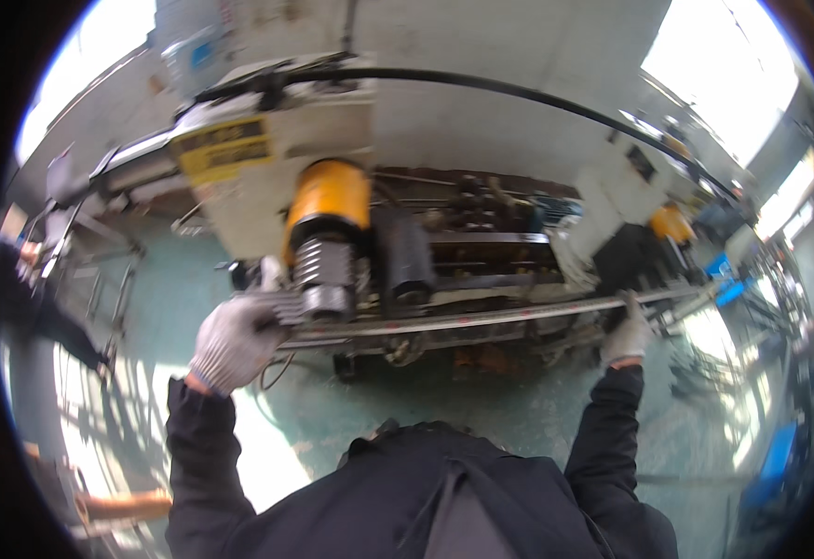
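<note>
A long, thin, pale measuring tape (463,322) with small reddish marks stretches across the front of a machine. My left hand (236,343), in a whitish knit glove, is closed at the tape's left end, beside a ridged metal cylinder (324,270); blur partly hides its fingertips. My right hand (626,334), also gloved, pinches the tape farther along to the right, and the strip runs on past it. Above the ridged cylinder sits an orange cylindrical housing (331,194), with a dark block (403,256) to its right.
A black bar or hose (481,84) arches across the machine's top. A yellow label (221,149) marks its pale left panel. At far left another person (44,303) stands near metal frames. Blue items (728,279) lie at right, and a brown roll (123,505) at lower left.
</note>
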A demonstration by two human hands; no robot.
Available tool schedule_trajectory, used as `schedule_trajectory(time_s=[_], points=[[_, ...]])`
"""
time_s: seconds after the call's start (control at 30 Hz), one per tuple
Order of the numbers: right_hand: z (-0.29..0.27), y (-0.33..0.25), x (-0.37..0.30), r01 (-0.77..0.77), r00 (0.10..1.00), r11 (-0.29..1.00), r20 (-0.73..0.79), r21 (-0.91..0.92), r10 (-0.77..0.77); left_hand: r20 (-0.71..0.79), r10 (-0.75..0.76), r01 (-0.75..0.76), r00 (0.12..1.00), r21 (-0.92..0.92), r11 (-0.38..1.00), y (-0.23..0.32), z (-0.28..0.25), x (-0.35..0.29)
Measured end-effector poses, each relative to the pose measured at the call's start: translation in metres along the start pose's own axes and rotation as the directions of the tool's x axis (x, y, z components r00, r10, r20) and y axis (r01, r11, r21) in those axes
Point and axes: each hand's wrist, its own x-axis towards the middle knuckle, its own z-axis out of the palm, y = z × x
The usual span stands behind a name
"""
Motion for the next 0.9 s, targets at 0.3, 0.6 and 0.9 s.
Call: schedule_trajectory(time_s=[0.3,0.6,0.9], points=[[-0.035,0.100,0.035,-0.416,0.645,0.165,0.162,0.894,0.747,-0.002,-0.173,0.173,0.985,0.062,0.983,-0.012,0.020,-0.002],[-0.050,0.313,0.143,-0.474,0.622,0.316,0.059,0.822,0.781,0.014,-0.185,0.185,0.983,-0.030,0.982,-0.024,0.016,-0.023],[-0.003,0.363,0.213,-0.375,0.667,0.283,0.045,0.883,0.744,-0.019,-0.027,0.032,0.999,0.454,0.890,-0.007,0.027,-0.035]])
